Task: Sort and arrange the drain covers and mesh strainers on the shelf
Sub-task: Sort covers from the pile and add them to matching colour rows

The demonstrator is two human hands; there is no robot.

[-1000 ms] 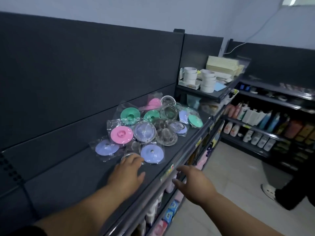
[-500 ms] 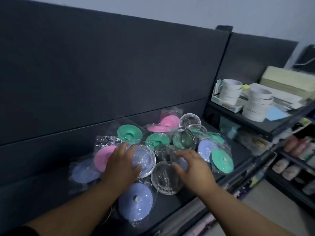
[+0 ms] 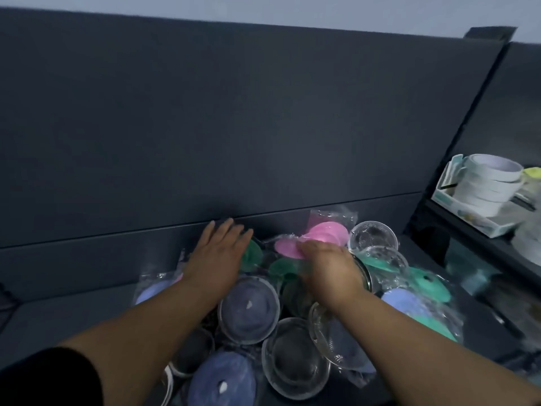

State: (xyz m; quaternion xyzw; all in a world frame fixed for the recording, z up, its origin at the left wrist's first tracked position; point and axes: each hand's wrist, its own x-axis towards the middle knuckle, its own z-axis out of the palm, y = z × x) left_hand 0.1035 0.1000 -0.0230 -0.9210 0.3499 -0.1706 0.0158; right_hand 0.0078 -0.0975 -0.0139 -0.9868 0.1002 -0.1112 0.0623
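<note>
So, the shelf [image 3: 73, 312] is still one bagged jumble of drain covers [image 3: 222, 379] and mesh strainers [image 3: 295, 364] against the back panel [image 3: 263, 127]. Both hands just slid toward that panel: left hand [image 3: 216, 259] flat over a green cover [image 3: 253, 254], right hand [image 3: 330, 273] pinching a pink cover [image 3: 288, 247] nearest it. Sorting's barely started.

Dark grey matte back panel [image 3: 263, 127]: stood upright across the rear. Pale wall strip [image 3: 322, 10]: showed above it. Stack of white round rolls [image 3: 489, 183]: sat in a pale open cardboard tray [image 3: 468, 215], at right, on a dark raised ledge [image 3: 497, 250].
</note>
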